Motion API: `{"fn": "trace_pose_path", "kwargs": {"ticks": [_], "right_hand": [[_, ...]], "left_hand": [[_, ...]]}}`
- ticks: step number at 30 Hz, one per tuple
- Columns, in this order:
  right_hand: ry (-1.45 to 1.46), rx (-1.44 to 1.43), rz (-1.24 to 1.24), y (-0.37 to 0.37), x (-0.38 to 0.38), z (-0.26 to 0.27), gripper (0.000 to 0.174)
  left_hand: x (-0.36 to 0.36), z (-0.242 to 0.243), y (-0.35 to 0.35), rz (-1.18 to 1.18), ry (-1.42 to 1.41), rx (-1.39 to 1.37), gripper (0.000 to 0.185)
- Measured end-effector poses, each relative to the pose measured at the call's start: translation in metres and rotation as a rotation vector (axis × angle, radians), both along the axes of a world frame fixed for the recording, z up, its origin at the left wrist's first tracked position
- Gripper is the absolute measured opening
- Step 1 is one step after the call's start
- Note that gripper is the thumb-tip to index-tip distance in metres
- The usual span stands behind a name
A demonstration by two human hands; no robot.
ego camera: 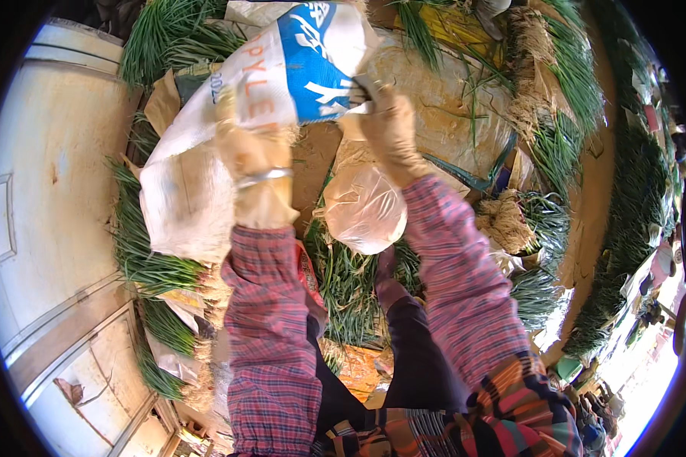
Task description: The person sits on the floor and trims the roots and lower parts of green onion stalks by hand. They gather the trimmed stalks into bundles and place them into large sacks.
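Observation:
A large white woven plastic sack (pixel 257 85) with a blue printed panel spreads slantwise before me. My left hand (pixel 254 145) lies over its near side, in what looks like a pale glove with a shiny band at the wrist. Motion blur hides how its fingers are set. At the sack's right edge, my right hand (pixel 391 128) is closed, and a small dark thing of unclear kind shows at its fingertips. Below my right hand sits a rounded, translucent pinkish plastic bag (pixel 366 208). Long green scallion-like leaves (pixel 351 285) lie beneath it, between my legs.
Bundles of rooted green seedlings (pixel 157 251) line the left side by a pale panelled wall (pixel 63 154). More bundles (pixel 569 74) lie at the right. A dirt-stained plastic sheet (pixel 440 108) covers ground ahead. Beyond a brown strip (pixel 586 228) runs a long green row (pixel 634 194).

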State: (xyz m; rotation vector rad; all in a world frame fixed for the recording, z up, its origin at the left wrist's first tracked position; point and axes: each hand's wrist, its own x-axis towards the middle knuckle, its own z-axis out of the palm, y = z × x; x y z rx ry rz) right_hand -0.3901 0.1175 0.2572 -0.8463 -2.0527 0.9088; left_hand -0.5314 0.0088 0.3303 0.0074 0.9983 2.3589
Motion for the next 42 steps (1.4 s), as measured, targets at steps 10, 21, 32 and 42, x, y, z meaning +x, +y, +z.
{"fn": "trace_pose_path", "kwargs": {"ticks": [10,21,32,42], "right_hand": [[-0.527,0.687,0.158,0.202,0.103,0.115,0.015],[-0.841,0.607,-0.149,0.402,0.239,0.068,0.026],[-1.401,0.988,0.03,0.268,0.334,-0.028,0.009],[-1.096,0.432,-0.002,0.285,0.379,-0.379,0.009]], "left_hand": [[-0.115,-0.13,0.054,-0.033,-0.362,-0.472,0.018],[-0.139,-0.071,0.259,-0.403,0.179,-0.599,0.039],[-0.036,-0.154,0.176,-0.249,0.52,-0.729,0.025],[0.04,-0.461,0.183,-0.292,-0.008,-1.126,0.038]]}}
